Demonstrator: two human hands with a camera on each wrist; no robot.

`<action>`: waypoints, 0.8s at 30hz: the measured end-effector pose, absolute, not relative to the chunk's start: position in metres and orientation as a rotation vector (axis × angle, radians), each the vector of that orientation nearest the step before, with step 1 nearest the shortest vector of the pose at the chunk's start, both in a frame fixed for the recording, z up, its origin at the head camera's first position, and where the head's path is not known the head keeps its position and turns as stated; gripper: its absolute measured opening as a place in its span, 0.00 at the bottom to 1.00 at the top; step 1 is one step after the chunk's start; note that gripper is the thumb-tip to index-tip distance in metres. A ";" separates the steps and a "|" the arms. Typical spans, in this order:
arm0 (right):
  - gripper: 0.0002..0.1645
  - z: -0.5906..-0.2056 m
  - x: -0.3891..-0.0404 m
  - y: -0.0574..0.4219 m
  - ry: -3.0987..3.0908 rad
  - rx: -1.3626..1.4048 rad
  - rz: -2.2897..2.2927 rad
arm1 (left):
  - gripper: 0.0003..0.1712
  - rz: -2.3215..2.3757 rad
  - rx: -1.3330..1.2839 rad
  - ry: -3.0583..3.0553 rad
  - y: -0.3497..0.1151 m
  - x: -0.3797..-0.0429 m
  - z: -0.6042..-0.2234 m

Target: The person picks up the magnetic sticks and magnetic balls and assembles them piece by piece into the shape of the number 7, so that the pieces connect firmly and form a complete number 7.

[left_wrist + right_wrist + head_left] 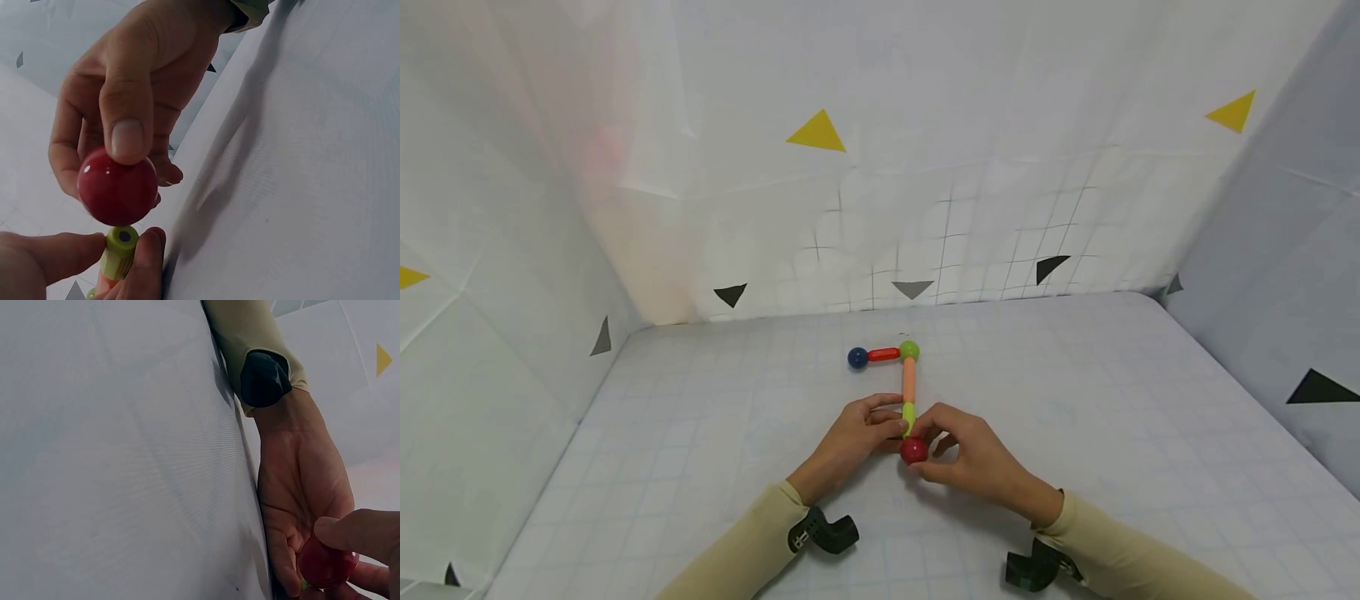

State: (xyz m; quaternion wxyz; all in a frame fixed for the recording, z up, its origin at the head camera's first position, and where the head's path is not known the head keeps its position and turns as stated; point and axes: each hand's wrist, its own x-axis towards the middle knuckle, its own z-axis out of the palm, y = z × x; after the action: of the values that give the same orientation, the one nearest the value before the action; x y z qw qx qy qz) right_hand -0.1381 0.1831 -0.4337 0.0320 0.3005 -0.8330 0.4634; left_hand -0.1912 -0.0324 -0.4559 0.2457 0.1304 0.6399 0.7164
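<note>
My left hand [852, 437] pinches a yellow-green stick [119, 253] between thumb and fingers. The stick's end face shows a dark round spot. In the thumb and fingers of my right hand [973, 454] is a glossy red ball [913, 450], right at that end; whether ball and stick touch I cannot tell. Beyond the yellow-green stick, in line with it, lies an orange stick [909, 381] that meets a green ball [909, 350]. From there a short red stick [883, 354] runs left to a dark blue ball [857, 358]. Both hands are low over the table.
The white table [737, 417] carries a faint grid. White sheets rise as a back wall [970, 100] and along both sides, marked with yellow, black and grey triangles. A dark camera mount sits on each wrist, below the hands.
</note>
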 end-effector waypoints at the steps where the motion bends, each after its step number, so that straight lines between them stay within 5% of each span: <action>1: 0.23 -0.434 -0.138 0.183 -2.564 0.927 1.424 | 0.29 1.951 0.354 1.752 -0.033 -0.191 -0.456; 24: 0.23 -0.439 -0.138 0.180 -2.566 0.931 1.420 | 0.30 1.901 0.346 1.799 -0.034 -0.191 -0.455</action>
State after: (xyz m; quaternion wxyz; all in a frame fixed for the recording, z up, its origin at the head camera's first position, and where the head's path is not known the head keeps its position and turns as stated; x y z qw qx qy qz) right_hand -0.1377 0.1803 -0.4386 0.0325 0.3026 -0.8335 0.4612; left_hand -0.1914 -0.0336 -0.4546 0.2479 0.1269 0.6602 0.6976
